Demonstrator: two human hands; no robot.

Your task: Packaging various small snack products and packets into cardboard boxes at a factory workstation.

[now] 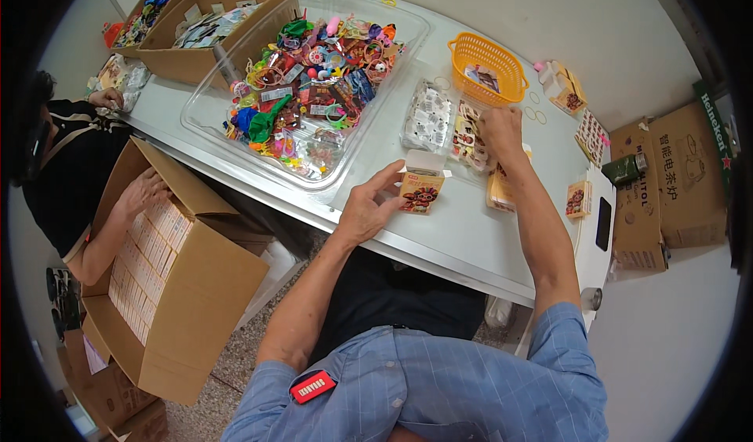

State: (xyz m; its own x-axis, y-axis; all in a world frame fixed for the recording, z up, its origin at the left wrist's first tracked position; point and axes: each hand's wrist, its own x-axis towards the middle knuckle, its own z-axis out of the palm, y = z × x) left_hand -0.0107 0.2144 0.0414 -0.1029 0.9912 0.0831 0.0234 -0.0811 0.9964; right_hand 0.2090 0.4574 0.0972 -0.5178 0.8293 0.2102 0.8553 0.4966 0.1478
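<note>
My left hand [369, 212] grips a small printed carton [420, 194] by its side, upright above the table, its white top flaps raised. Further right, my right hand [500, 132] is closed over a group of printed cards [468, 134] in a clear plastic tray; anything between its fingertips is hidden. White printed packets [428, 118] fill the tray's left part. Partly under my right forearm lies a stack of yellowish printed pieces [500, 192]. Just beyond that hand stands a yellow basket [521, 89] with some flat packets inside.
Small colourful toys [314, 73] fill a large clear bin [205, 120]. Cardboard boxes [154, 43] stand behind it. At left, another person's hand [143, 193] reaches into a big carton [204, 285] of small boxes. A phone [604, 224] lies at the right edge, near a small printed stack [579, 199].
</note>
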